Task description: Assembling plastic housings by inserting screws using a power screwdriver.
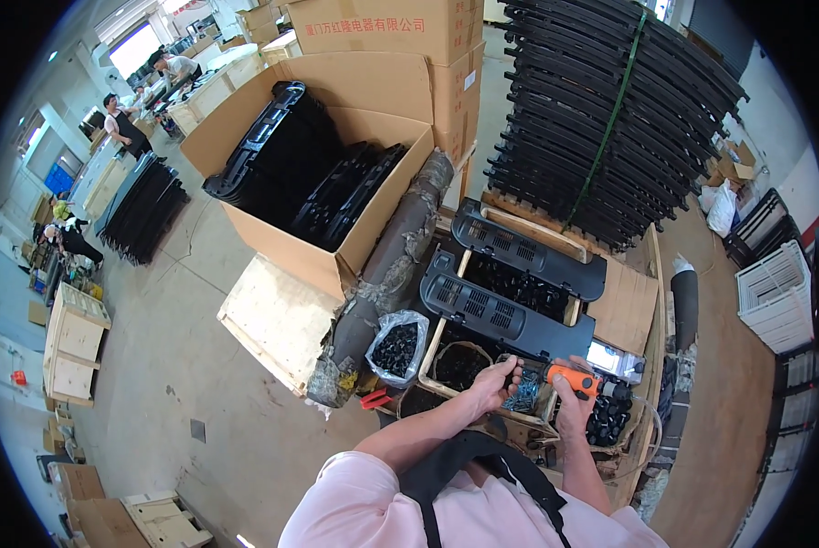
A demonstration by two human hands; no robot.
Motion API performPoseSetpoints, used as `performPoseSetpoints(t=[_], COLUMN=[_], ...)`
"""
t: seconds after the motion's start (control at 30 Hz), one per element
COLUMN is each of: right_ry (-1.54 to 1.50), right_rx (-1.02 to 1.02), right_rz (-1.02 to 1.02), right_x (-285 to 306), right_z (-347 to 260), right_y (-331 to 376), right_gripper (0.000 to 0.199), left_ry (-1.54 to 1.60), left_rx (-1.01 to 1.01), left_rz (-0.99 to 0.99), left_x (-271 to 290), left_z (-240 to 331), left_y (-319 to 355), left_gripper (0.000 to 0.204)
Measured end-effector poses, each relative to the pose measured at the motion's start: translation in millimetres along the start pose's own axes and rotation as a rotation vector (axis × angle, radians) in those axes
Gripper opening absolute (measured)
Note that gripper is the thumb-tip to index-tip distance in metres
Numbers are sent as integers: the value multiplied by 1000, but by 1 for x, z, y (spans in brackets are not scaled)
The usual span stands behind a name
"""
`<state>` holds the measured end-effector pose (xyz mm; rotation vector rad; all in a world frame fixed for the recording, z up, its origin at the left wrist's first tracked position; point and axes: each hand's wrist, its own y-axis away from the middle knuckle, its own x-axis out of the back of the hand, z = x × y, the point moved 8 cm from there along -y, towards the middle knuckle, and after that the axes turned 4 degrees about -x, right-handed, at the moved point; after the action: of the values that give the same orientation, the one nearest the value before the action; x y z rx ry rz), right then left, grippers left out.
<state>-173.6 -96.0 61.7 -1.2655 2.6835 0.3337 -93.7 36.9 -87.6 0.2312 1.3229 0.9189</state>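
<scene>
My right hand (pixel 571 413) is closed around an orange and black power screwdriver (pixel 577 380), which lies sideways with its nose to the left. In front of that nose, my left hand (pixel 495 385) has thumb and fingers pinched together; whatever they hold is too small to make out. Just beyond both hands lies a long black plastic panel with slots (pixel 505 315), and a second similar panel (pixel 528 247) rests behind it. Below my hands, a wooden compartment holds bluish screws (pixel 524 393), and another holds black round parts (pixel 607 422).
A clear bag of small black parts (pixel 397 349) and red-handled pliers (pixel 375 399) are at left. An open carton (pixel 386 203) holds black panels. A tall strapped stack of black parts (pixel 610 119) rises behind. A clear hose (pixel 654 422) curves at right. Other people work far left.
</scene>
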Motion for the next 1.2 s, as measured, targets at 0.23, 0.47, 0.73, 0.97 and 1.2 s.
performPoseSetpoints(t=[0.23,0.47,0.73,0.97,1.2], right_ry=[-19,-21,106,310,372], right_rx=[4,8,47,84,97], right_rz=[-9,5,31,36,-6], right_x=[1,8,6,15,4], right_z=[1,-3,-22,-50,-40], right_y=[0,9,-4,-15,-27], right_gripper=[54,52,53,53,50], left_ry=[23,76,-28,-24,-52], left_rx=[-7,28,35,5,-72], left_rz=[-27,-75,-39,25,30], left_x=[-3,-15,-25,-2,5], left_z=[1,-7,-5,4,18], left_y=[0,12,14,1,-13], left_gripper=[24,25,39,18,18])
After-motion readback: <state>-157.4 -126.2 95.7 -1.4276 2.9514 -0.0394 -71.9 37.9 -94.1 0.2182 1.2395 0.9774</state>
